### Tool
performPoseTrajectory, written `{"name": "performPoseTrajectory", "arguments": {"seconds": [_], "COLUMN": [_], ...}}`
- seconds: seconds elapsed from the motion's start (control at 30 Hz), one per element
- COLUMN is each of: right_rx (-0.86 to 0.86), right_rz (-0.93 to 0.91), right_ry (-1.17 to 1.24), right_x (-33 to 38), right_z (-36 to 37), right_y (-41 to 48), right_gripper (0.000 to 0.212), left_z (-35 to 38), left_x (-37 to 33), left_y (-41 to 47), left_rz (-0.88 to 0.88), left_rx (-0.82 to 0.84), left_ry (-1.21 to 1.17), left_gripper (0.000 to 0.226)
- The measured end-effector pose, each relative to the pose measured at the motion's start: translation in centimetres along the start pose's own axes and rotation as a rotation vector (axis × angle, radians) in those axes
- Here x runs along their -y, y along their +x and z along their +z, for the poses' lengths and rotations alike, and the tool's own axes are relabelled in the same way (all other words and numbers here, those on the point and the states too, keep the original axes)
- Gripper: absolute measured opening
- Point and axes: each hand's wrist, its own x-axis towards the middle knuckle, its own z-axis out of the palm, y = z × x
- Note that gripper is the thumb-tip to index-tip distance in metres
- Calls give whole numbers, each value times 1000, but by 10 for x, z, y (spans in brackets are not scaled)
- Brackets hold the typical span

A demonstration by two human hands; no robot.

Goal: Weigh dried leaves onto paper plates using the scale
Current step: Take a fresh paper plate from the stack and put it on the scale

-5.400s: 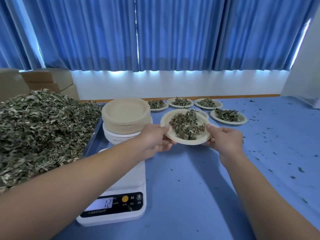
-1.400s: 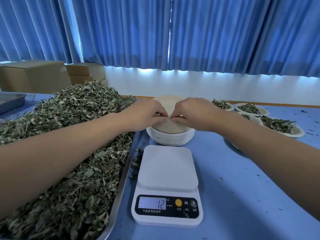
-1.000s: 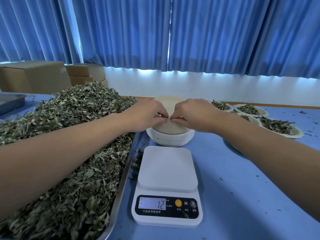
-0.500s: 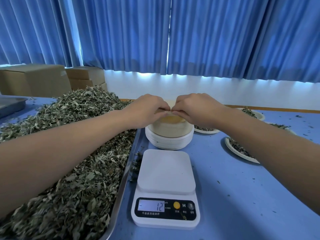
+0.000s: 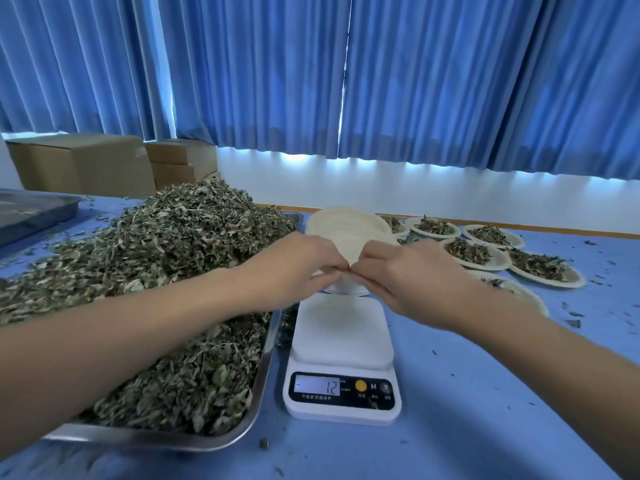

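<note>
Open blue table (image 5: 485,393) lies right of the scale (image 5: 341,327), whose left edge sits just beside the tray (image 5: 263,368) of dried leaves (image 5: 166,258). The scale's long axis runs near to far (display nearest, showing 12). Just beyond it, the left hand (image 5: 298,265) and right hand (image 5: 408,271), knuckles up and fingertips meeting, pinch the near rim of the stack of paper plates (image 5: 343,230), whose top is tilted.

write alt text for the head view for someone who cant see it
A left hand and right hand pinch the near rim of a stack of paper plates behind a white scale, its platform bare, display reading 12. A tray heaped with dried leaves sits left; filled plates lie right.
</note>
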Motion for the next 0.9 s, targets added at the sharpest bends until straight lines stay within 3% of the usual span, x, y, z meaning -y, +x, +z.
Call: {"name": "performPoseTrajectory", "arguments": {"seconds": [0.17, 0.27, 0.43, 0.53, 0.6, 0.67, 0.73, 0.83, 0.9], "right_rx": [-134, -72, -155, -286, -363, -397, -361, -252, -194], "right_rz": [-16, -35, -31, 148, 403, 641, 801, 916, 938], "right_ry": [54, 80, 212, 353, 481, 575, 647, 710, 738], "right_x": [38, 51, 53, 47, 34, 13, -5, -18, -20], "right_z": [3, 13, 20, 29, 40, 57, 74, 105, 121], "right_y": [-38, -48, -57, -57, -53, -49, -47, -50, -53], "right_gripper": [18, 14, 14, 16, 18, 20, 26, 32, 35], "left_z": [14, 20, 20, 13, 5, -3, -4, 1, -2], "left_x": [-19, -23, -17, -3, 16, 37, 54, 63, 66], "left_y": [-36, -43, -51, -48, -41, -34, -28, -24, -23], "left_rz": [94, 124, -1, -137, -277, -431, -554, -599, -578], "left_rx": [51, 95, 103, -42, -96, 41, 342, 759, 864], "left_ry": [6, -2, -126, -95, -45, 55, 155, 192, 193], "left_gripper": [20, 22, 30, 42, 30, 27, 44, 70, 74]}}
